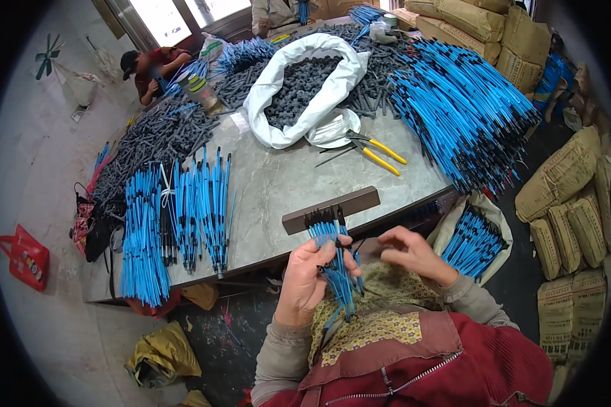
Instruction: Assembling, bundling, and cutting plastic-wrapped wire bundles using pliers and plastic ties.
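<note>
My left hand (pixel 308 275) is closed around a small bundle of thin blue rods (pixel 339 281) with black tips, held upright over my lap. The tips of the bundle reach up in front of a dark brown bar (pixel 366 199) at the table's near edge. To the right of the bundle is my right hand (pixel 417 256), its fingers bent and apart, with nothing visible between them. Yellow-handled pliers (pixel 380 156) lie beyond the bar, beside a roll of white tie (pixel 334 129).
Rows of blue rods (pixel 142 237) lie at the table's left, with a large pile (pixel 465 108) at the right. Dark grey plastic pieces (pixel 156 146) cover the far side around an open white sack (pixel 268 88). A sack of rods (pixel 502 254) stands beside me. Two people sit across.
</note>
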Available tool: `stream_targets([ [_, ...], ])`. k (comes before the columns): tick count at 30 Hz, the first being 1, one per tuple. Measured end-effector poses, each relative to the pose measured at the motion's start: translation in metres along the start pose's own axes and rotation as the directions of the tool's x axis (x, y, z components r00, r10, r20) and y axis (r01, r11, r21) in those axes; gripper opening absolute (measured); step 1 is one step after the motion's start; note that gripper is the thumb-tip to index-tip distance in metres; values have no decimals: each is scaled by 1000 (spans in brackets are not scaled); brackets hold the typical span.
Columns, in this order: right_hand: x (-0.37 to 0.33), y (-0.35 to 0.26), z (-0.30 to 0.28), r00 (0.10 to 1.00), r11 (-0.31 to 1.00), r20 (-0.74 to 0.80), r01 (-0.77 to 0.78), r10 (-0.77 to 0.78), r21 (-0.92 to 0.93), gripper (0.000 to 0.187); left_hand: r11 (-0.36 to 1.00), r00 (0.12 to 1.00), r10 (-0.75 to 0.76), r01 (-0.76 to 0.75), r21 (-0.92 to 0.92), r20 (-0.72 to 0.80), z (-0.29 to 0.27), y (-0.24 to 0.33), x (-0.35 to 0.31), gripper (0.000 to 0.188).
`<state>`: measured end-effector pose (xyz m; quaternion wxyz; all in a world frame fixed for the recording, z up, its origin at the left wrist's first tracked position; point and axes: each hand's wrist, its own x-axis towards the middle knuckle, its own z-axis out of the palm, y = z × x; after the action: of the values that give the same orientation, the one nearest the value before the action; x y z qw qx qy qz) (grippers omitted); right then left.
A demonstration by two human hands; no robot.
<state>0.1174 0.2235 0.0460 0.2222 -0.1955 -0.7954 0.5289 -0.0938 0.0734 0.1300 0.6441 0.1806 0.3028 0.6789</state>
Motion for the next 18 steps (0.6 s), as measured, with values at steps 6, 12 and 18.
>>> stream_targets([
  [6, 9, -74, -17, 963, 978, -177, 207, -205, -11, 21, 959, 996, 71, -52, 279, -59, 14, -6, 4, 43],
  [12, 17, -103, 7, 983, 912, 182, -76, 1, 403, 26, 980, 991, 131, -125, 154, -29, 25, -3, 4, 53],
  [18, 3, -65, 30, 783, 902, 615, -327, 92, 281, 42, 926, 961, 267, -235, 294, -73, 17, -11, 6, 38],
])
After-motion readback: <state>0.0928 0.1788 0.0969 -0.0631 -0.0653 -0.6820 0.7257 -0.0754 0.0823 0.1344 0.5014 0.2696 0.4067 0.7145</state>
